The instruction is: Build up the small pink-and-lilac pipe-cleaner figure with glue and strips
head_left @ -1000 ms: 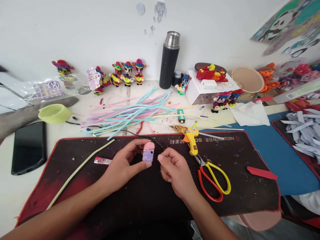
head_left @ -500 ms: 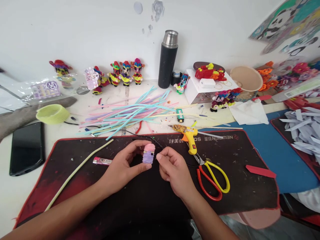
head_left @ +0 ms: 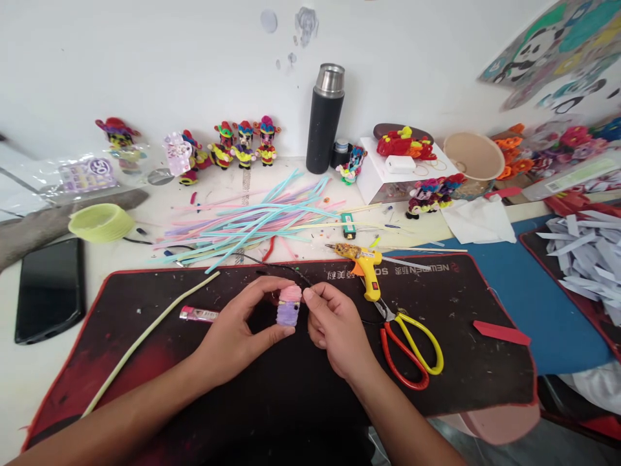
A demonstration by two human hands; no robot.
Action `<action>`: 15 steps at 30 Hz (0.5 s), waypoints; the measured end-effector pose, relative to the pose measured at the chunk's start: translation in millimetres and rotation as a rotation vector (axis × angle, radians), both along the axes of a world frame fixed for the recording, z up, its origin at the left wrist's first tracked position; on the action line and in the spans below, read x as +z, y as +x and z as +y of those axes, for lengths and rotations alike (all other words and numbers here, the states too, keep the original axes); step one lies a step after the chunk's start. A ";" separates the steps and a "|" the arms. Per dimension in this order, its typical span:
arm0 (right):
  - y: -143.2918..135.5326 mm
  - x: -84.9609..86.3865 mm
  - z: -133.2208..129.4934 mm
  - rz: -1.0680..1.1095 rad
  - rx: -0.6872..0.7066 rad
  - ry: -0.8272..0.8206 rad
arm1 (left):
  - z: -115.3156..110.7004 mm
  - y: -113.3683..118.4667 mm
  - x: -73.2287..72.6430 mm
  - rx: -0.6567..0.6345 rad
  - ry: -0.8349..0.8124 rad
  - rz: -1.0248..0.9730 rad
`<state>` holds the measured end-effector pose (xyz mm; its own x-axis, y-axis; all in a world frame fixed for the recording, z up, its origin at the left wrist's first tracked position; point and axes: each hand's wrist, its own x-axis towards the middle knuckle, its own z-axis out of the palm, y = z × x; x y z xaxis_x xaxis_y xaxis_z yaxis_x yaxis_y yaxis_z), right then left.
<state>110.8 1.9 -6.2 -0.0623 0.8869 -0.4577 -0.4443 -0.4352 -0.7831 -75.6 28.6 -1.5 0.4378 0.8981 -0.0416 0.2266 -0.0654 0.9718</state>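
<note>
My left hand point(head_left: 235, 327) holds a small fuzzy pink-and-purple pipe-cleaner piece point(head_left: 288, 313) upright between thumb and fingers. A dark dot shows on the piece's right side, and a thin pale band divides the two colours. Close against that side, my right hand point(head_left: 337, 327) is closed in a pinch; whatever its fingertips hold is too small or hidden to make out. Both hands are above the black mat point(head_left: 412, 291). Right of them lie a yellow glue gun point(head_left: 371, 275) and scissors point(head_left: 407, 356) with one red and one yellow handle.
Pastel pipe cleaners point(head_left: 252, 223) are heaped behind the mat. A pink lighter point(head_left: 198, 314) and a pale yellow pipe cleaner point(head_left: 150, 343) lie at left, near a phone point(head_left: 51, 291). A black thermos point(head_left: 324, 129) and several small figures point(head_left: 245, 145) stand along the wall.
My right hand has moved slightly up and left, so its fingertips are now at the piece's upper right edge. The left hand keeps its hold; the view has shifted slightly.
</note>
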 end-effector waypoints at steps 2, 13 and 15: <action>-0.2 0.0 0.3 0.005 -0.022 0.004 | -0.7 -0.8 0.3 0.003 -0.001 0.005; 21.1 4.6 1.9 0.030 -0.146 0.029 | 1.2 -9.7 2.6 0.090 -0.141 -0.006; 28.9 7.4 1.8 0.021 -0.166 0.026 | 1.7 -13.4 1.6 0.105 -0.151 0.000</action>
<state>139.6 3.7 1.3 0.0766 0.8972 -0.4349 -0.5246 -0.3347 -0.7828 -89.0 30.3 0.0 0.3424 0.9224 -0.1790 0.2242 0.1048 0.9689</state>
